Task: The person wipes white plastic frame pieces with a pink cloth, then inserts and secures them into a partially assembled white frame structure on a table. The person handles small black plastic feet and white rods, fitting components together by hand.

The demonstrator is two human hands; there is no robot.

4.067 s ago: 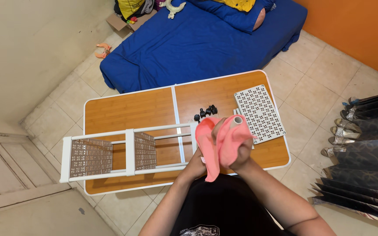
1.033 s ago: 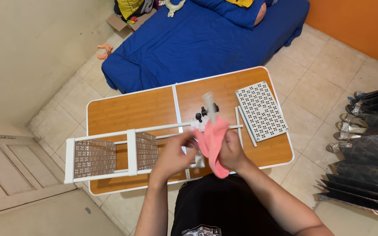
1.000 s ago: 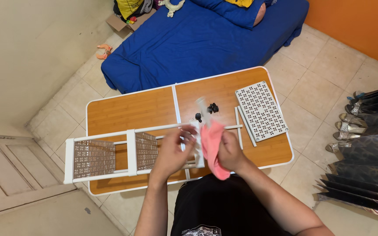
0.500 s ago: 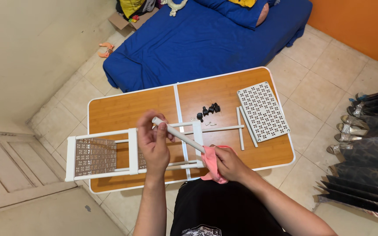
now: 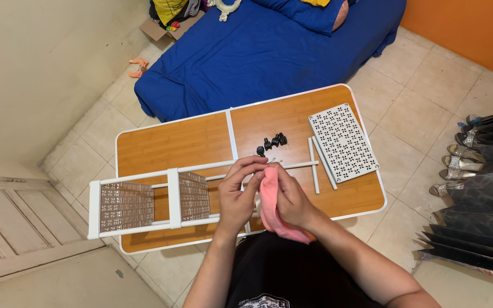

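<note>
My left hand point(image 5: 238, 194) and my right hand point(image 5: 288, 198) are close together over the near edge of the wooden folding table with the white rim point(image 5: 166, 142). My right hand is curled shut around a soft pink cloth point(image 5: 269, 206), and the cloth hangs down past the table's near edge. My left hand's fingers are bent and pinch the top of the cloth. I cannot tell if a rod is inside it.

One white plastic rack frame with two patterned panels point(image 5: 149, 199) lies along the near edge, poking past the left side. One white flat panel with small holes point(image 5: 342, 141) lies near the right edge. Two thin white rods point(image 5: 320, 165) lie just beside it. Four small black plastic pieces point(image 5: 271, 142) sit in the middle of the table.
</note>
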